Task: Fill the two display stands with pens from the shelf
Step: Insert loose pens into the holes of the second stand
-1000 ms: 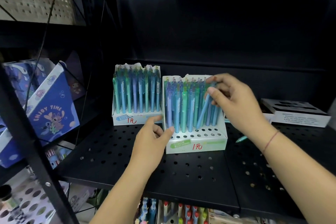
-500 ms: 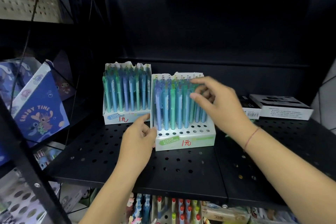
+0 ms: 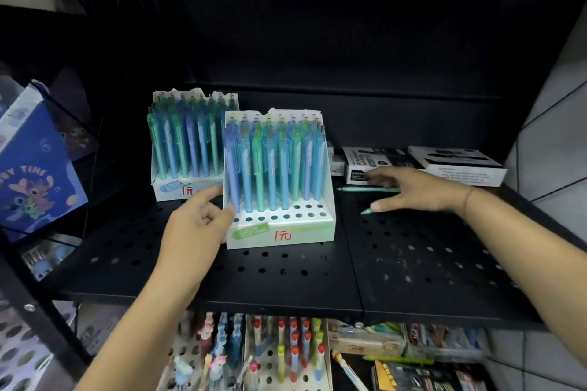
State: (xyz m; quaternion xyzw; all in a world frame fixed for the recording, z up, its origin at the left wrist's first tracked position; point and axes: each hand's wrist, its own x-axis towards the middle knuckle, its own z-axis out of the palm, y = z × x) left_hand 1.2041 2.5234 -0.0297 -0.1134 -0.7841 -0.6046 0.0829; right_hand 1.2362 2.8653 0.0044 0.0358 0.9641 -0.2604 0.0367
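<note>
Black shelf (image 3: 286,276): left hand (image 3: 197,225) grips the front stand (image 3: 279,233) at 9 o'clock. Right hand (image 3: 416,192), fingers (image 3: 379,174) spread, rests over loose pens (image 3: 357,189) at the stand's 3 o'clock.

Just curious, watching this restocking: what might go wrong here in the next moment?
The right hand hovers over two loose pens; a nudge might roll them along the shelf. The left hand grips only one side of the front stand, so pushing pens in might tilt it.
</note>
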